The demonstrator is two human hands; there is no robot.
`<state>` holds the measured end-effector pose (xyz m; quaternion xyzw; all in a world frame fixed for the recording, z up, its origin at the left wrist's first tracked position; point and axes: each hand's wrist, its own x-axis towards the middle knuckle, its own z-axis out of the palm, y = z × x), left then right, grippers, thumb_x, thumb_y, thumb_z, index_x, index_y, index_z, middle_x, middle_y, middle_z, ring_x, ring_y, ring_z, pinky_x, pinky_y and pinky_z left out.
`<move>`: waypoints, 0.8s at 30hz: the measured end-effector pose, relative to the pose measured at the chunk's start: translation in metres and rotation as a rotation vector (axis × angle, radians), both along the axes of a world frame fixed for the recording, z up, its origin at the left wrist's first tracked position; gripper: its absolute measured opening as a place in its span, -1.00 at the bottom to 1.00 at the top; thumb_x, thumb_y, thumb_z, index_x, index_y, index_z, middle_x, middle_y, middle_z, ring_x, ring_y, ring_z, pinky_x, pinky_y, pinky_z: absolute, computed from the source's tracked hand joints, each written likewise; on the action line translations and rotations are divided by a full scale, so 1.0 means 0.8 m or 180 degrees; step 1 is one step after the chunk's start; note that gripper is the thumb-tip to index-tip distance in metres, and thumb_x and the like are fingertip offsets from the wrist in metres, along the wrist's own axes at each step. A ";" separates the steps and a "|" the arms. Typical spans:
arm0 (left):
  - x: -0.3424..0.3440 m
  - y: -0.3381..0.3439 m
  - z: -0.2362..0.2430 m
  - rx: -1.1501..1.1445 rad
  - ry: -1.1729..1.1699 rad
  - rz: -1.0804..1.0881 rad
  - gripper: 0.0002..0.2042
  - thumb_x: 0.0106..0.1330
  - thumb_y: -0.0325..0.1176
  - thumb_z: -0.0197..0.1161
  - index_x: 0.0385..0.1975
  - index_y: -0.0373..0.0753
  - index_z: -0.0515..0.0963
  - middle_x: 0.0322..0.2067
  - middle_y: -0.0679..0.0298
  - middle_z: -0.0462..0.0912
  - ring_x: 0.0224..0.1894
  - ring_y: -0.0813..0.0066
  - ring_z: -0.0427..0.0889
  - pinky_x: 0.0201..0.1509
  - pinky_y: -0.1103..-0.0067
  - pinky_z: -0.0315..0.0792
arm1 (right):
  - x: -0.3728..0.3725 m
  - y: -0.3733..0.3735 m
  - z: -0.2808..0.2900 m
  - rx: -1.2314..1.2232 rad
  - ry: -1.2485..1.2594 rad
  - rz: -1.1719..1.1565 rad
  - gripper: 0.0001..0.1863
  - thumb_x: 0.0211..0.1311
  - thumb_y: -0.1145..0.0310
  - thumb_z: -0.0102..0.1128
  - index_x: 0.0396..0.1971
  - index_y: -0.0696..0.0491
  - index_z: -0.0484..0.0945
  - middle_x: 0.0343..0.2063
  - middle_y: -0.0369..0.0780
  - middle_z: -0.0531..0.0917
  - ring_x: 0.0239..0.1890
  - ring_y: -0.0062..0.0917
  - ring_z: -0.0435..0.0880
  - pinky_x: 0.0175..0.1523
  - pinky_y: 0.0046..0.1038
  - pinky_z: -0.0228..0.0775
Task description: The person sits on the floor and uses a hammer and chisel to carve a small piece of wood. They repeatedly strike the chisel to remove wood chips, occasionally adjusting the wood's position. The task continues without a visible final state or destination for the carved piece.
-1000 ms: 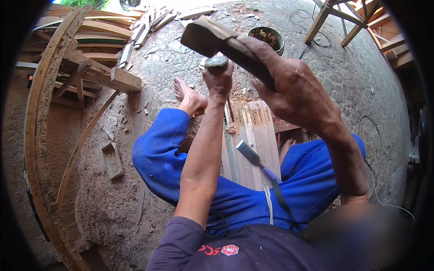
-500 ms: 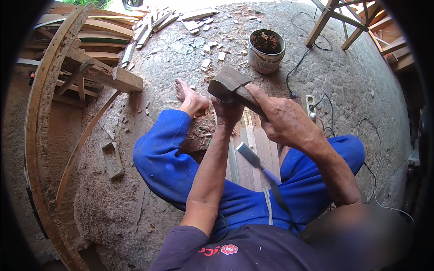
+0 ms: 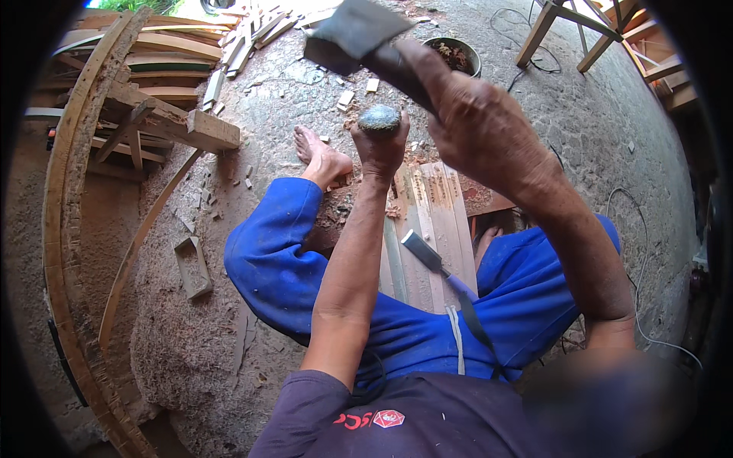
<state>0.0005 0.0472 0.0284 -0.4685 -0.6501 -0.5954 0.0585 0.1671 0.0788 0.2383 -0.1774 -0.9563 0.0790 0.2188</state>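
Observation:
My left hand (image 3: 379, 156) is closed around an upright chisel; the rounded, worn butt of its handle (image 3: 379, 117) faces up, and the blade is hidden beneath the fist. Raised above and to the right of it, my right hand (image 3: 489, 126) grips the handle of a hammer with a dark, blocky head (image 3: 353, 34). A gap shows between hammer head and chisel butt. Between my legs lies a striped, laminated wooden board (image 3: 416, 271) with a row of cut marks at its far end. A second chisel (image 3: 427, 256), wide-bladed with a purple handle, rests on it.
Wood chips and offcuts (image 3: 248, 42) litter the floor ahead. The hammer partly covers a bucket (image 3: 458, 55). At left stand a curved wooden frame (image 3: 57, 221) and a beam (image 3: 214, 131), near a small open box (image 3: 192, 267). Cables (image 3: 641, 229) trail at right, below a wooden stand (image 3: 546, 34).
My right hand has lifted the hammer up and away from the chisel, uncovering its rounded butt. The left fist stays nearly in place.

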 end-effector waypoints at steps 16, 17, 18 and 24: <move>-0.013 0.020 0.012 -0.0178 -0.1535 -0.0749 -0.81 0.22 -0.44 0.40 -0.61 -0.25 0.57 -0.67 0.38 0.60 -0.67 0.64 0.53 -0.56 0.56 0.37 | 0.015 0.018 0.113 0.0657 0.1733 0.0182 -0.50 0.28 0.49 0.22 0.24 0.09 0.43 -0.37 0.00 0.74 -0.32 -0.18 0.82 -0.29 -0.24 0.66; -0.010 0.019 0.016 -0.0070 -0.1445 -0.0760 -0.78 0.25 -0.50 0.37 -0.65 -0.24 0.56 -0.73 0.40 0.56 -0.73 0.69 0.48 -0.67 0.60 0.31 | 0.008 0.019 0.104 0.0532 0.1648 0.0119 -0.51 0.28 0.50 0.20 0.23 0.09 0.42 -0.38 0.00 0.74 -0.33 -0.18 0.82 -0.32 -0.23 0.66; -0.007 0.019 0.021 -0.0154 -0.1411 -0.0771 -0.80 0.28 -0.50 0.34 -0.62 -0.27 0.58 -0.70 0.41 0.58 -0.70 0.59 0.53 -0.60 0.57 0.38 | 0.005 0.019 0.094 0.0348 0.1480 0.0041 -0.51 0.28 0.50 0.19 0.23 0.10 0.41 -0.39 0.00 0.74 -0.34 -0.17 0.82 -0.34 -0.22 0.66; 0.026 -0.019 -0.011 -0.0086 -0.0210 -0.0106 -0.63 0.32 -0.25 0.38 0.06 -0.23 0.51 -0.04 0.19 0.63 0.04 0.31 0.62 0.14 0.33 0.47 | 0.023 -0.002 -0.055 -0.0864 -0.1245 -0.0051 -0.30 0.17 0.58 0.14 0.36 0.05 0.21 -0.32 0.08 0.72 -0.21 -0.02 0.76 -0.16 -0.03 0.61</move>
